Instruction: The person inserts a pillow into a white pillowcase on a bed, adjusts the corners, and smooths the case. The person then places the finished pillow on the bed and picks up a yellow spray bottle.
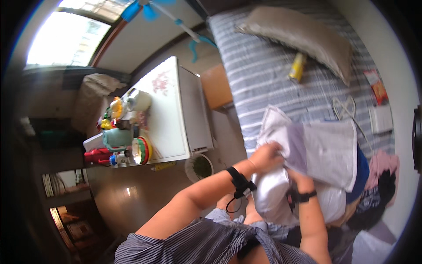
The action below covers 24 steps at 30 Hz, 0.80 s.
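A white cloth cover with a lilac band (326, 148), which looks like a pillowcase, lies over the near part of the bed. My left hand (268, 156) has its fingers closed on the cover's near left edge, somewhat blurred. Just right of it, my right hand (298, 178) is against the cloth, its fingers hidden under the cover's fold. A plump white pillow (272, 194) bulges out below both hands, close to my body. Black straps with small devices circle both wrists.
The bed with a striped grey sheet (240, 66) holds a shiny beige pillow (296, 29), a yellow can (297, 67), a white cable (344, 109) and piled clothes (379, 184). Leftward stand a white-topped cabinet (168, 115) with containers, a waste bin (199, 166) and a blue-bladed fan (148, 13).
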Each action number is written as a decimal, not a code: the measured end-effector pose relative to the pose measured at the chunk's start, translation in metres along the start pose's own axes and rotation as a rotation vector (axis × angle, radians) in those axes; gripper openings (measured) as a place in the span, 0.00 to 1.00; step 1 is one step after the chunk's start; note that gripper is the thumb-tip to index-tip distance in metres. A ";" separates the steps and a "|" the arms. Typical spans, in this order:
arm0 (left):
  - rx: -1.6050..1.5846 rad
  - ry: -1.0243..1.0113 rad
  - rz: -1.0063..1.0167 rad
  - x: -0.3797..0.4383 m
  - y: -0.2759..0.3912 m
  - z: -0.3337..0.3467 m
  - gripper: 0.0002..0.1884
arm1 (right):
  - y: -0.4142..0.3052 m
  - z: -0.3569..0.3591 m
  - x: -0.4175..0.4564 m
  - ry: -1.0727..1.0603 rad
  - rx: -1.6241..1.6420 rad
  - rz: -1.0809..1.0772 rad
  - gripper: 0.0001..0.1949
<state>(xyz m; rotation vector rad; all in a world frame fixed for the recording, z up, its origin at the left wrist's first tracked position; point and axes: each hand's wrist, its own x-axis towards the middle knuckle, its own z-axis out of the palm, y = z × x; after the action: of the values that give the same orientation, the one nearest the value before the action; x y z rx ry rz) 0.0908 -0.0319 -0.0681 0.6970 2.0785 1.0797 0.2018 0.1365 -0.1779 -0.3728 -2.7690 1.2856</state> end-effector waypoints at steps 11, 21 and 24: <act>0.497 0.056 0.248 0.003 0.040 -0.006 0.20 | -0.023 0.010 -0.035 -0.046 0.006 -0.074 0.26; 0.536 0.016 0.520 0.024 0.023 -0.012 0.04 | -0.075 -0.017 -0.005 -0.002 -0.331 -0.435 0.15; 0.402 0.073 0.486 0.026 0.023 -0.001 0.02 | -0.094 -0.028 0.006 0.003 -0.348 -0.382 0.14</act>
<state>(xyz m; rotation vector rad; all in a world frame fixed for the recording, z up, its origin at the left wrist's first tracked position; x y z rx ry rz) 0.0773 -0.0018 -0.0564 1.4370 2.2765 0.9447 0.1828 0.1002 -0.0885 0.1381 -2.8661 0.7201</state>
